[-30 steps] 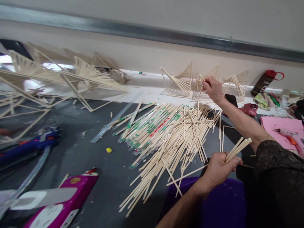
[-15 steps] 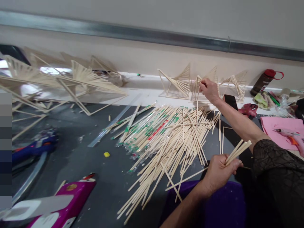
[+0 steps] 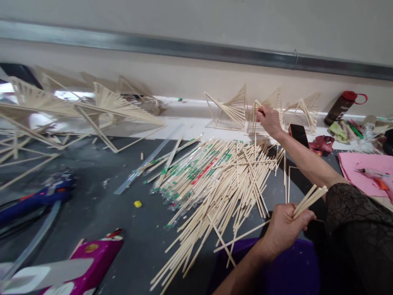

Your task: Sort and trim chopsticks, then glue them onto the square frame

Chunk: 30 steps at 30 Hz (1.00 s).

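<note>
Since a second ago your hands have barely shifted: your right hand (image 3: 270, 121) stays at the middle chopstick model (image 3: 260, 116) by the wall, its grip apparently pinching one stick, while your left hand (image 3: 284, 229) keeps a closed grip on a chopstick bundle (image 3: 310, 196) above the desk (image 3: 92, 205).

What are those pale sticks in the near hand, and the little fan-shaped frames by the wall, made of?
The sticks in the left hand look like bare, unfinished wood or bamboo: pale, matte, straight. The frames the right hand touches seem built of the same sticks.
</note>
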Motion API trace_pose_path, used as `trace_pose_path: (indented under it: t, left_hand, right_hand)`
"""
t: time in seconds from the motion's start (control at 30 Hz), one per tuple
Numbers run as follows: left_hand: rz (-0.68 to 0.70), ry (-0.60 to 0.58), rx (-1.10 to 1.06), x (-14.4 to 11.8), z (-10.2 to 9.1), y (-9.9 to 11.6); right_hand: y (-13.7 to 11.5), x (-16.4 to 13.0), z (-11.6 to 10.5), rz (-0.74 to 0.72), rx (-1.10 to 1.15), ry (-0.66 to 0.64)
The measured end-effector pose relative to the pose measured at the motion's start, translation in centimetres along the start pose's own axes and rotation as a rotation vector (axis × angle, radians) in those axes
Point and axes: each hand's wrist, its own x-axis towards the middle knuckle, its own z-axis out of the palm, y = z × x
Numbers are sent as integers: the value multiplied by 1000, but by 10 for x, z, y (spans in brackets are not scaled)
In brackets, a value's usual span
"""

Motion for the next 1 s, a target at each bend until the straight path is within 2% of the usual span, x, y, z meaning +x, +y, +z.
trace_pose_path:
  t: [0.17, 0.37, 0.67, 0.8, 0.93, 1.0]
  left_hand:
    - [-14, 3, -13, 0, 0, 0]
    - [-13, 9, -21, 1, 1, -4]
    - [7, -6, 10, 1, 0, 0]
    - [7, -10, 10, 0, 0, 2]
    - [7, -20, -13, 0, 0, 2]
    - [7, -36, -14, 0, 0, 1]
  right_hand:
    - [-5, -6, 4, 19, -112, -13]
    - [-11, -4, 5, 73, -173, -56]
    - [-17, -3, 3, 74, -232, -66]
    - [-19, -9, -11, -47, -185, -56]
    - [-35, -27, -46, -229, -82, -77]
    - [-47, -46, -63, -359, -134, -149]
